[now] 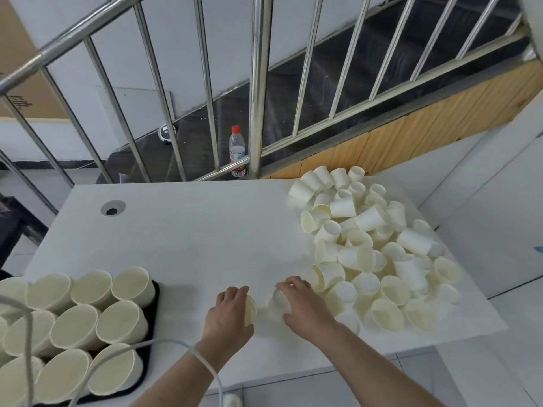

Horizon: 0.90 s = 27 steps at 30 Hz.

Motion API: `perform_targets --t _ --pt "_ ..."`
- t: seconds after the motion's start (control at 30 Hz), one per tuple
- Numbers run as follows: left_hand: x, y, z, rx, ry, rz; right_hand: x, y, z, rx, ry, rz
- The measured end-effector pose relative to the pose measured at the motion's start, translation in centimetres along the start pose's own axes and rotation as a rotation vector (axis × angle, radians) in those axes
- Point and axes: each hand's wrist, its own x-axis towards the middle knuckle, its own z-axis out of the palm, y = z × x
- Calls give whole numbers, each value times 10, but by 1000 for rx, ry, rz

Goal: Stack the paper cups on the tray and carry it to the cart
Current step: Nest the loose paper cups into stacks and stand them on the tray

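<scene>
Steel railing, red-capped bottle behind table

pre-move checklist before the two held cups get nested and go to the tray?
1. Left hand grips a cream paper cup: ok.
2. Right hand grips a second paper cup: ok.
3. Cups aligned mouth to base for nesting: cannot tell, hands cover them.
4. White tabletop bare between hands and black tray: ok.
5. Free spot on the tray: not ok, the visible part is full of cup stacks.
6. Loose cup pile within right-hand reach: ok.
</scene>
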Motion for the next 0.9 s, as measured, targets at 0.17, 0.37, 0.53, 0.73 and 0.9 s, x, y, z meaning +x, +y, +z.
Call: perform_targets --t 0.17,0.37,0.53,0.73,0.9 --pt "5 -20 -7 -18 1 -42 15 -5 9 -24 -42 -10" --pt "6 -29 -6 -41 18 -26 21 -1 18 30 -32 -9" --pt "10 -32 -9 -49 47 -1 27 -5 3 200 145 5" --pt "13 -15 -17 -282 221 97 31 -16 -23 925 290 184" --pt "11 -7 -22 -413 265 151 28 -14 -32 1217 221 275"
